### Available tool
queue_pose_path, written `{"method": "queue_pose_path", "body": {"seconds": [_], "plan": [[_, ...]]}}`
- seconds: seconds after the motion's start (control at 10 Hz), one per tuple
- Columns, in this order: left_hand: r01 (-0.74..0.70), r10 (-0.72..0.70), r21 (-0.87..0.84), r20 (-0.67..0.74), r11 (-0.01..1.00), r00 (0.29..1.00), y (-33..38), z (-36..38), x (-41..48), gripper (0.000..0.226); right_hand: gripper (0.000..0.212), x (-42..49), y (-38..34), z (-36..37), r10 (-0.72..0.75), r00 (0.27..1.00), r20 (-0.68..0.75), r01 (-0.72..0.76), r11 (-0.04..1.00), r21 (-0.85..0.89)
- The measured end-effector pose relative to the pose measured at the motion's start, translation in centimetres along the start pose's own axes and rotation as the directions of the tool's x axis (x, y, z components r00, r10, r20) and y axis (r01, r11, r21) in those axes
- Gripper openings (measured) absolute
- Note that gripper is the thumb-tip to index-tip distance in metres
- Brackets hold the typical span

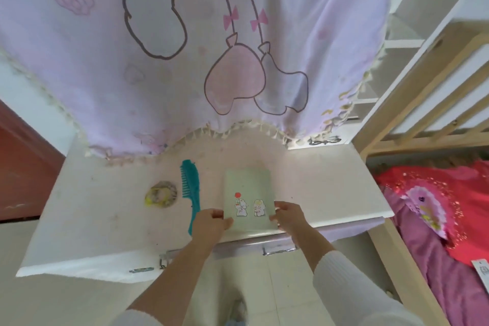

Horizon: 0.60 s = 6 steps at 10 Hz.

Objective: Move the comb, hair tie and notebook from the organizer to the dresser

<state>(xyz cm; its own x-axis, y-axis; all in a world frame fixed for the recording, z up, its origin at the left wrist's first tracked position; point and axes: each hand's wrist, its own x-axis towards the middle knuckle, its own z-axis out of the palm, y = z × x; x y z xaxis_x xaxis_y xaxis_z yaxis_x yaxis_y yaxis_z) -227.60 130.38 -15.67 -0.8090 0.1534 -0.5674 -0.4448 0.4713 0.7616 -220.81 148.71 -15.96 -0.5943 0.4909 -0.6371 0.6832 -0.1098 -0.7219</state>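
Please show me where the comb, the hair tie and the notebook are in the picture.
comb (pixel 191 188): head view, on its spine above the handle.
hair tie (pixel 171 194): head view, on its right band.
notebook (pixel 247 185): head view, on its plain upper cover.

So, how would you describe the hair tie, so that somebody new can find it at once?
Look at the white dresser top under the hanging pink cloth. Left of the notebook lies a teal comb, and left of that the hair tie. It is the only ring-shaped thing, yellow and grey, and no hand touches it.
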Motion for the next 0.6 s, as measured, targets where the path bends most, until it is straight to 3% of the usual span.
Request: {"method": "queue_pose_path", "body": {"seconds": [0.2, 0.4, 0.5, 0.6], "plan": [[0.06, -0.052, 0.111, -0.079, 0.992, 0.996, 0.6, 0.3, 3.5, 0.023, 0.035, 3.6, -1.2, 1.4, 0.011, 1.0, -0.025, -0.012, 0.999, -0.04], [0.002, 0.024, 0.246, -0.104, 0.969, 0.994, 1.0, 0.4, 4.1, 0.012, 0.038, 4.1, -2.1, 2.1, -0.006, 0.998, -0.056, -0.001, 0.991, -0.131], [-0.015, 0.041, 0.317, -0.074, 0.948, 0.996, 1.0, 0.1, 4.0, 0.012, 0.026, 3.6, -2.4, 2.1, 0.009, 0.999, -0.045, -0.016, 0.987, -0.162], [-0.075, 0.092, 0.314, -0.04, 0.946, 0.995, 1.1, -0.7, 3.9, 0.007, 0.035, 3.2, -3.3, 1.9, -0.026, 0.998, -0.059, 0.018, 0.99, -0.139]]}}
